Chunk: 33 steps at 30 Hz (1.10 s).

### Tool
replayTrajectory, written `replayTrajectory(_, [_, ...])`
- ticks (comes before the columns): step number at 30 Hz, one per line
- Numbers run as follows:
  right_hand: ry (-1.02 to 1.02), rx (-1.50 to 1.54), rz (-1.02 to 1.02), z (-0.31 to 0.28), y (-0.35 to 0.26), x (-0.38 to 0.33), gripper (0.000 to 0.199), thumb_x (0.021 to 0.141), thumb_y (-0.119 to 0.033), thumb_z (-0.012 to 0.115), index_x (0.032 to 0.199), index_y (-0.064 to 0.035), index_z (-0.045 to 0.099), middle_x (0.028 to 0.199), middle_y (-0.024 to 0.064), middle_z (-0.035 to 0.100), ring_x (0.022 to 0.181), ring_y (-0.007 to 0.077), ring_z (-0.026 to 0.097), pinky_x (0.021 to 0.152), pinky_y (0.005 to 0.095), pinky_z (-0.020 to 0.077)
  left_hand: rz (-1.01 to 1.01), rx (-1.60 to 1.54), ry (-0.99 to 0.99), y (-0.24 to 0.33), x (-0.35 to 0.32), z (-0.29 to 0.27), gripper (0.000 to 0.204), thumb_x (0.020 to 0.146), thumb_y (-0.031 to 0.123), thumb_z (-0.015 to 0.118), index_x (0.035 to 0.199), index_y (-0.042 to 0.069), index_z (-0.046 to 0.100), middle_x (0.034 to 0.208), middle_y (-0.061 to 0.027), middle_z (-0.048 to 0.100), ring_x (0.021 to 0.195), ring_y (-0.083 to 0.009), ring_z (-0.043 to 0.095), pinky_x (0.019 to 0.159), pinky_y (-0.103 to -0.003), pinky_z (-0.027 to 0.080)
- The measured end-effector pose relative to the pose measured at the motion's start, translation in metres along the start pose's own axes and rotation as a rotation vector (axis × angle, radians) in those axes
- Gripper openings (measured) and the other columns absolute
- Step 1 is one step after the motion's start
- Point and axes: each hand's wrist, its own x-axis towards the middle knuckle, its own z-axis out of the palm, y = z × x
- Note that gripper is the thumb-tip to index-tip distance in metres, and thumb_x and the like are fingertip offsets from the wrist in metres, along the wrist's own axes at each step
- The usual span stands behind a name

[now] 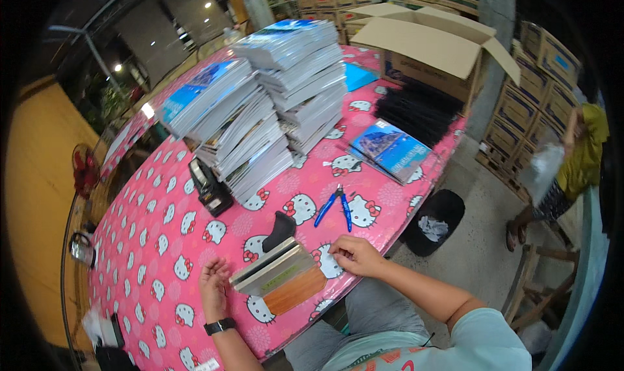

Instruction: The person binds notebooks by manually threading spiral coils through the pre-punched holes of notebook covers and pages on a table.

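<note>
Before me lies a wood-and-metal jig (pixel 273 281), with a long slot along its metal part and a brown wooden board on the near side. My left hand (pixel 214 283) is at the jig's left end, fingers loosely bent and apart, holding nothing. Beyond the jig's right end, my right hand (pixel 354 255) rests low over the tablecloth with its fingers curled together; whatever they hold, if anything, is hidden. Blue-handled nippers (pixel 336 208) lie with handles spread just past the right hand. Against the jig's far edge sits a black curved piece (pixel 279 231).
Tall stacks of booklets (pixel 292 78) stand at the back, a black tape dispenser (pixel 210 188) beside them. Blue-covered booklets (pixel 390 149) lie right, near black strips (pixel 416 111) and an open carton (pixel 422 43). A black bin (pixel 435 223) stands below the table's right edge. Another person (pixel 575 163) is far right.
</note>
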Motion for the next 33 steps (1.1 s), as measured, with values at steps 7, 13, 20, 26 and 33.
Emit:
replayTrajectory(7, [0.106, -0.225, -0.153, -0.02, 0.003, 0.001, 0.017, 0.075, -0.005, 0.057, 0.091, -0.0039, 0.059, 0.079, 0.0109, 0.057, 0.075, 0.0254, 0.058, 0.066, 0.0339, 0.0479, -0.087, -0.067, 0.044, -0.027, 0.044, -0.01, 0.023, 0.085, 0.005, 0.054, 0.107, 0.002, 0.053, 0.098, -0.0083, 0.061, 0.086, -0.0183, 0.06, 0.079, -0.029, 0.049])
replayTrajectory(13, [0.478, -0.876, 0.144, -0.135, 0.063, 0.058, 0.029, 0.073, -0.016, 0.06, 0.1, -0.0033, 0.061, 0.094, 0.0158, 0.059, 0.095, 0.0327, 0.053, 0.083, 0.0439, 0.0435, 0.108, -0.043, 0.14, -0.019, 0.031, 0.0, 0.02, 0.085, 0.007, 0.055, 0.104, 0.003, 0.053, 0.094, -0.0066, 0.06, 0.085, -0.015, 0.059, 0.077, -0.027, 0.048])
replayTrajectory(20, [0.537, -1.122, 0.585, -0.201, 0.107, 0.06, 0.04, 0.074, -0.029, 0.064, 0.106, -0.0049, 0.058, 0.11, 0.0132, 0.052, 0.109, 0.0314, 0.045, 0.087, 0.0488, 0.04, 0.681, 0.197, -0.245, 0.029, -0.064, 0.189, 0.02, 0.082, 0.006, 0.055, 0.102, 0.001, 0.053, 0.097, -0.0076, 0.058, 0.087, -0.0149, 0.057, 0.079, -0.028, 0.046])
replayTrajectory(26, [0.524, -1.019, 0.577, -0.229, 0.111, 0.06, 0.046, 0.074, -0.035, 0.066, 0.109, -0.0054, 0.058, 0.111, 0.0126, 0.05, 0.111, 0.0307, 0.042, 0.091, 0.0499, 0.0351, -0.226, 0.143, -0.416, -0.114, 0.051, 0.353, 0.07, 0.079, 0.015, 0.062, 0.137, 0.001, 0.025, 0.133, -0.0131, 0.041, 0.12, -0.0234, 0.04, 0.097, -0.036, 0.034])
replayTrajectory(33, [0.408, -0.962, 0.56, -0.235, 0.103, 0.064, 0.05, 0.072, -0.037, 0.068, 0.11, -0.0059, 0.059, 0.11, 0.0124, 0.051, 0.111, 0.0297, 0.043, 0.093, 0.0469, 0.0349, -0.473, 0.044, -0.081, -0.143, 0.126, 0.417, 0.027, 0.079, 0.018, 0.063, 0.1, 0.006, 0.053, 0.085, -0.005, 0.058, 0.078, -0.0179, 0.057, 0.074, -0.036, 0.044])
